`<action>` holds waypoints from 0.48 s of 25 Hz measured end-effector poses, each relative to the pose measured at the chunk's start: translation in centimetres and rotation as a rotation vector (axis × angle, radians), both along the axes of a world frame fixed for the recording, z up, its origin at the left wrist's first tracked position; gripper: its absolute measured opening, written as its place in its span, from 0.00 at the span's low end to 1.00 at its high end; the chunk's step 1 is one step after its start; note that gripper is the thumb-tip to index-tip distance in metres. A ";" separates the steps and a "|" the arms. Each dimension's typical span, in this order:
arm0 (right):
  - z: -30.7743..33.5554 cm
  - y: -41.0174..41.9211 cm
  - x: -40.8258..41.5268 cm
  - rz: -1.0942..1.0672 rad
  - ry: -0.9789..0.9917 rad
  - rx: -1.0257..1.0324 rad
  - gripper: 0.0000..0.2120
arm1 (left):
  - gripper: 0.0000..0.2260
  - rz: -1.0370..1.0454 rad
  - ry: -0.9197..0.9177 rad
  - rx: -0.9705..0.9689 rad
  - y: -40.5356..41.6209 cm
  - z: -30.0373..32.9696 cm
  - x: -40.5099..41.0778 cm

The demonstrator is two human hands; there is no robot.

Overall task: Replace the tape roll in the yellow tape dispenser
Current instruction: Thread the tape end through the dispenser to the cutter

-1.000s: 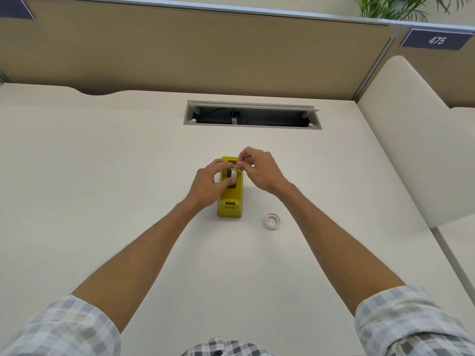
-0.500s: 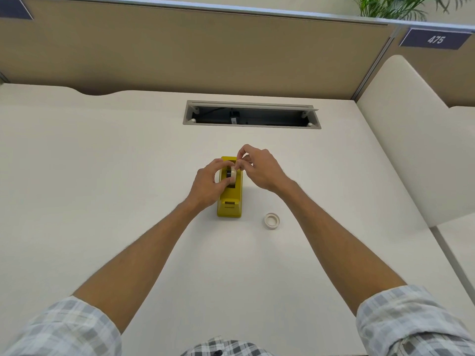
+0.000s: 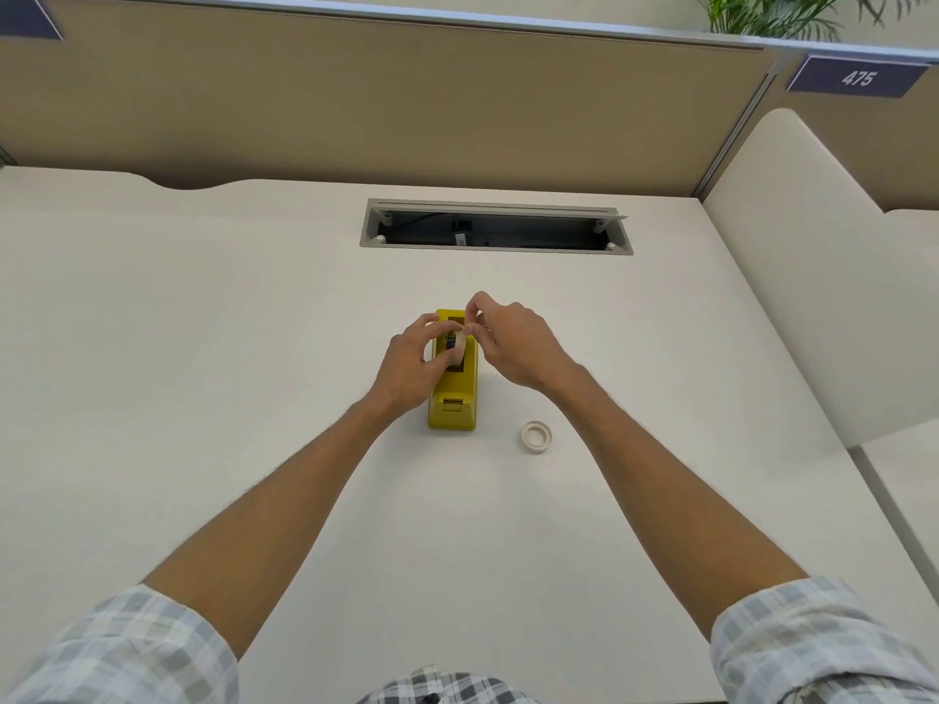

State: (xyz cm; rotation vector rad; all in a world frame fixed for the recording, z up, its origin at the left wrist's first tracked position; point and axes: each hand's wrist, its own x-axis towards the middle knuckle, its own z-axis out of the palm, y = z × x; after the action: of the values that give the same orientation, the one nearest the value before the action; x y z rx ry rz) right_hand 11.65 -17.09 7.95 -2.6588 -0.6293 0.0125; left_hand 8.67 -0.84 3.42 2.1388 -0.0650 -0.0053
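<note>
The yellow tape dispenser [image 3: 454, 398] stands on the white desk [image 3: 203, 373], its cutter end toward me. Above its open slot a white tape roll [image 3: 458, 346] is held on edge. My left hand [image 3: 412, 365] grips the roll between thumb and fingers from the left. My right hand [image 3: 510, 343] comes in from the right, thumb and forefinger pinching at the top of the roll. Whatever the pinch holds is too small to make out. A second white tape roll [image 3: 536, 436] lies flat on the desk to the right of the dispenser.
A grey cable opening [image 3: 495, 228] is set in the desk behind the dispenser. A tan partition [image 3: 406, 104] runs along the back. A cream curved divider [image 3: 813, 297] closes off the right side.
My right hand has drifted slightly up over the roll. The left hand and dispenser stay almost in place.
</note>
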 end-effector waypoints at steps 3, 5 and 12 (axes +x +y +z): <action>0.0 0.1 -0.5 0.008 -0.059 -0.042 0.07 | 0.14 -0.011 -0.035 -0.044 0.0 -0.2 -0.2; 0.0 0.1 -0.9 0.018 -0.106 -0.074 0.07 | 0.15 -0.021 -0.045 -0.059 0.2 -0.3 -0.3; -0.4 0.5 -3.6 -0.020 -0.246 0.043 0.06 | 0.17 0.004 -0.055 -0.041 0.2 -0.7 -0.3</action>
State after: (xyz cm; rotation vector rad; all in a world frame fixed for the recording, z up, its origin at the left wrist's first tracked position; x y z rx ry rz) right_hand 8.05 -16.56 7.52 -2.6457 -0.6703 -0.3343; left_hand 8.39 -0.67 2.69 2.0978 -0.0922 0.0570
